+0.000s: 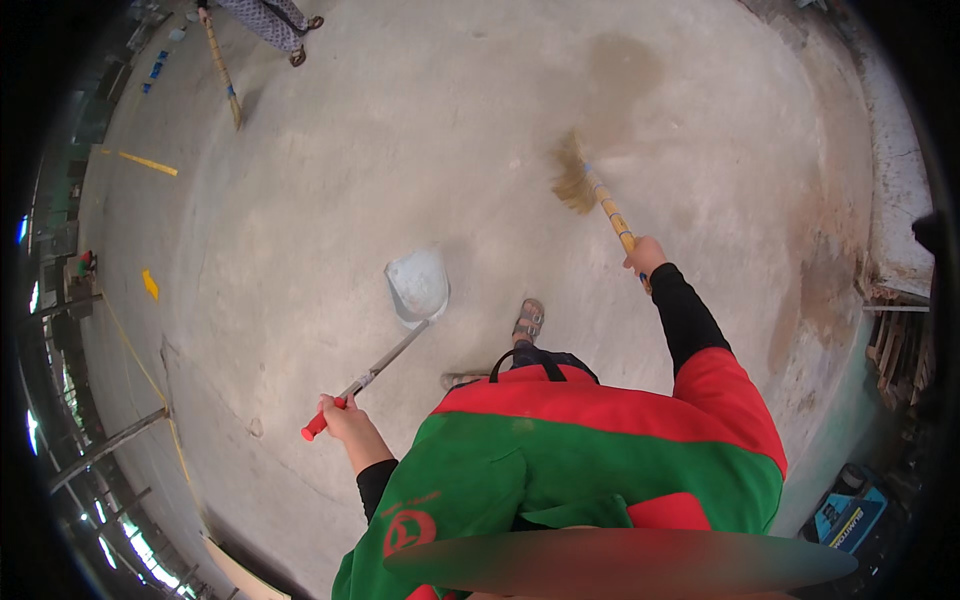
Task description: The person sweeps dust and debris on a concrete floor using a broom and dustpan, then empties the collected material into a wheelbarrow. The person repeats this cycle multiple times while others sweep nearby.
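My left hand (343, 418) is wrapped round the red grip of a long-handled dustpan. The pale grey pan of this dustpan (420, 284) is ahead of my feet, at the far end of its metal handle. Out to the right, my right hand (647, 257) grips the yellowish handle of a broom (612, 212). Its straw bristles fan out to the left, low over the concrete floor or touching it; I cannot tell which. A damp-looking dark patch (625, 70) marks the floor beyond the bristles.
Another person (270, 25) stands at the far left with a second broom (222, 75). Yellow pieces (150, 284) lie on the left floor. A wall ledge (900, 170) and stacked wood (898, 350) line the right side. A blue-and-black object (850, 515) stands at the lower right.
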`<state>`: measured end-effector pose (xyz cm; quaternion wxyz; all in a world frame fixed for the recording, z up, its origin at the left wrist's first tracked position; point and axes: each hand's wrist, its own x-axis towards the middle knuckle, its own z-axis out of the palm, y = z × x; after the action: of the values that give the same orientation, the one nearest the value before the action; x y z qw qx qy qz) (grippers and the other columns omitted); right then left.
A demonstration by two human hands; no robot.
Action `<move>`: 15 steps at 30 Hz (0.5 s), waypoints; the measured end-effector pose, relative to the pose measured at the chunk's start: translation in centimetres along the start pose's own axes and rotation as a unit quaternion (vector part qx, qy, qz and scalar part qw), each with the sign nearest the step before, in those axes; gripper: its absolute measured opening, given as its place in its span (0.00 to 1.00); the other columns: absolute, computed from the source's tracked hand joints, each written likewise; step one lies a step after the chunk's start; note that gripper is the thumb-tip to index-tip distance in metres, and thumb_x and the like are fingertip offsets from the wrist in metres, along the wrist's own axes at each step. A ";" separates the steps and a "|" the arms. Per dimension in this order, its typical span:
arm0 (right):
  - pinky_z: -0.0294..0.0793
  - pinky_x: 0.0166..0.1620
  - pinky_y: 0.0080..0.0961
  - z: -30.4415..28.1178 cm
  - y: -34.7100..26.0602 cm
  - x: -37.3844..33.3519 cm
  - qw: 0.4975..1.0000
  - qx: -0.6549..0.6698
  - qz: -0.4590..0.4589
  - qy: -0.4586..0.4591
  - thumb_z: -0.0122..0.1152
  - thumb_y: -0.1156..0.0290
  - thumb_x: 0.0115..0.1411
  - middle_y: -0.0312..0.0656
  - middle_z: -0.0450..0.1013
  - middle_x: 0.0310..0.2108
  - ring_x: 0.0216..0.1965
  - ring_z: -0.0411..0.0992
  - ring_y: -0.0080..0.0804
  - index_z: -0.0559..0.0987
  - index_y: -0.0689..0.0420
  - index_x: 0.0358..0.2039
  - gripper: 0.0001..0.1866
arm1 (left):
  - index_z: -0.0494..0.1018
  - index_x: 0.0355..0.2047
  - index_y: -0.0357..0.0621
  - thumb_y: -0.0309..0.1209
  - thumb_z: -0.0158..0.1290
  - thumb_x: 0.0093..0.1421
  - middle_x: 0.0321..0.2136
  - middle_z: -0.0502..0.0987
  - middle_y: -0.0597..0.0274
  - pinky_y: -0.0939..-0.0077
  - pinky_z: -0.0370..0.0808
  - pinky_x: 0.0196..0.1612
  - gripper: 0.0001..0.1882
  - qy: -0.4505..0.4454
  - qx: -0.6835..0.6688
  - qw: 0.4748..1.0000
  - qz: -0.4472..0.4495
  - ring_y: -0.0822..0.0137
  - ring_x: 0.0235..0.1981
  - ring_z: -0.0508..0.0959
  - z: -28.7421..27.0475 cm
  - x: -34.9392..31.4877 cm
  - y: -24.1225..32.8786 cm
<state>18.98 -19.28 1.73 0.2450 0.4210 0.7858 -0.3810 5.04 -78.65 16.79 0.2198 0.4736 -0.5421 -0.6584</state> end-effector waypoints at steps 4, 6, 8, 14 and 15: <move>0.72 0.32 0.36 1.1 -1.3 -4.7 0.999 -0.013 -0.034 0.028 0.68 0.71 0.34 0.52 0.72 0.20 0.27 0.74 0.46 0.74 0.64 0.27 0.18 | 0.65 0.35 0.41 0.28 0.52 0.54 0.28 0.66 0.64 0.57 0.68 0.45 0.10 -0.012 -0.022 0.999 -0.030 0.71 0.27 0.66 0.5 0.0 -0.7; 0.72 0.27 0.35 2.0 -2.5 -7.8 0.998 0.013 -0.057 0.015 0.67 0.71 0.35 0.50 0.72 0.18 0.22 0.74 0.43 0.73 0.65 0.29 0.19 | 0.65 0.35 0.41 0.29 0.52 0.54 0.28 0.66 0.63 0.58 0.69 0.45 0.10 -0.004 -0.041 0.999 -0.010 0.70 0.27 0.66 0.8 -0.2 -0.5; 0.71 0.21 0.31 3.3 -4.3 -11.5 0.989 0.125 -0.069 -0.047 0.65 0.72 0.36 0.48 0.71 0.16 0.17 0.72 0.37 0.72 0.65 0.30 0.19 | 0.66 0.34 0.40 0.30 0.53 0.54 0.29 0.65 0.63 0.59 0.71 0.43 0.11 0.012 -0.055 0.998 -0.007 0.70 0.27 0.66 0.9 -0.6 0.2; 0.67 0.17 0.26 6.1 -8.3 -13.4 0.965 0.174 -0.104 -0.169 0.66 0.74 0.37 0.44 0.69 0.15 0.12 0.68 0.29 0.73 0.67 0.29 0.17 | 0.66 0.37 0.41 0.34 0.54 0.54 0.27 0.63 0.63 0.63 0.75 0.40 0.14 0.027 -0.053 0.998 0.000 0.70 0.27 0.65 2.2 -3.6 1.7; 0.68 0.17 0.26 6.3 -8.7 -12.5 0.961 0.183 -0.119 -0.170 0.66 0.73 0.37 0.43 0.69 0.15 0.12 0.68 0.29 0.73 0.67 0.29 0.18 | 0.66 0.38 0.41 0.34 0.54 0.54 0.27 0.62 0.63 0.63 0.75 0.40 0.15 0.030 -0.055 0.998 -0.008 0.70 0.27 0.64 2.8 -4.2 1.9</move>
<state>18.60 -33.37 10.29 0.2467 0.2911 0.6937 -0.6110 4.16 -74.46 20.03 0.2569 0.4847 -0.4944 -0.6743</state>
